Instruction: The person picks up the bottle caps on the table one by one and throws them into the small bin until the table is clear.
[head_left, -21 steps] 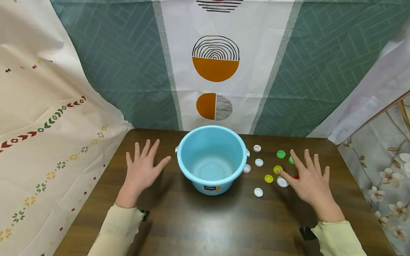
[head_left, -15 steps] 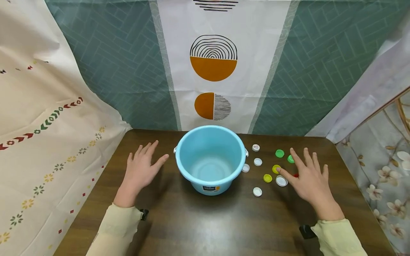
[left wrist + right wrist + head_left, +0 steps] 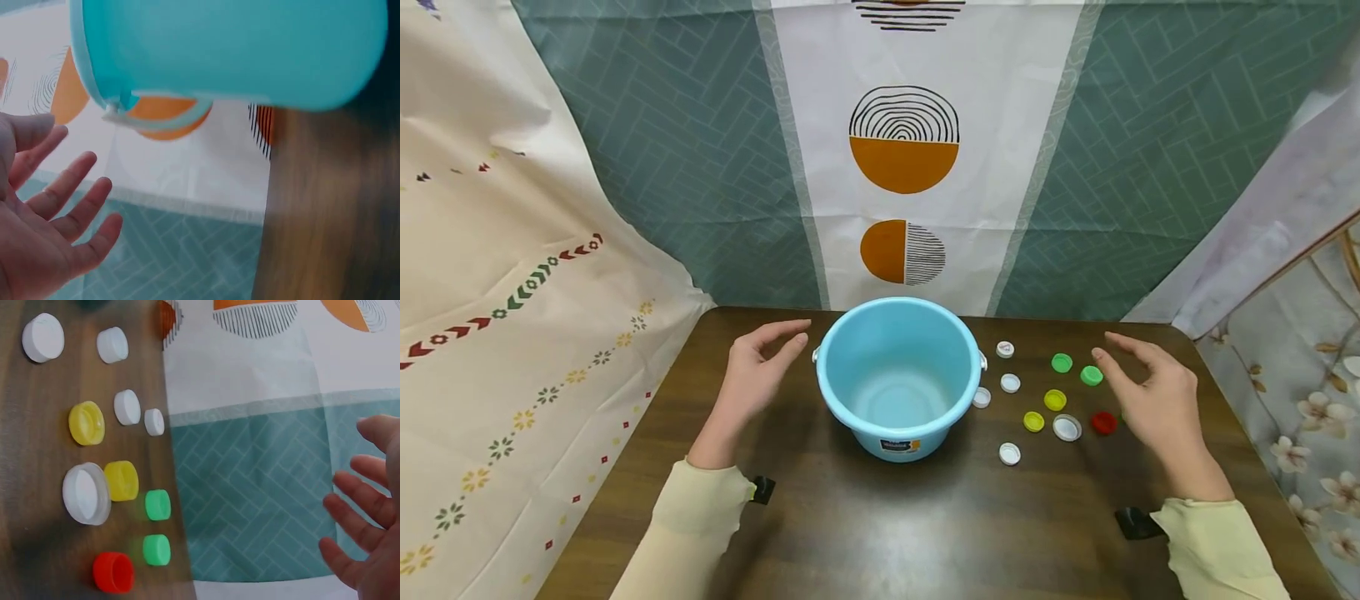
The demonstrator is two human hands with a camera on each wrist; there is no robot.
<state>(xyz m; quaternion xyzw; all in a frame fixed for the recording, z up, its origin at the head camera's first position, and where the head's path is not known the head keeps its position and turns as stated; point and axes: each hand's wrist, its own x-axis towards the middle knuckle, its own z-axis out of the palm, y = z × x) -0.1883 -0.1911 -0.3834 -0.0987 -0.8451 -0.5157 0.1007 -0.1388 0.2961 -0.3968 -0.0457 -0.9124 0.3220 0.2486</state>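
A light blue plastic bucket (image 3: 898, 358) with white handle mounts stands upright on the table. Left of it hovers my left hand (image 3: 752, 375), fingers bent loosely toward the thumb, holding nothing; the left wrist view shows its spread fingers (image 3: 69, 194) beside the bucket's rim (image 3: 81, 56). To the right, my right hand (image 3: 1161, 400) is raised over the bottle caps, also holding nothing. Nearest it lie a green cap (image 3: 1092, 375) and a red cap (image 3: 1103, 423). Two yellow caps (image 3: 1055, 400), another green cap (image 3: 1062, 362) and several white caps (image 3: 1067, 428) spread toward the bucket.
The dark wooden table (image 3: 880, 533) meets a green and white patterned cloth (image 3: 902, 183) along its back edge. A cream cloth (image 3: 550, 358) hangs at the left and a floral cloth (image 3: 1300, 417) at the right. Black straps show at both wrists.
Both hands have turned and their spread fingers have drawn in toward the thumbs. The right hand has moved slightly right, uncovering the red cap. Bucket and caps stay in place.
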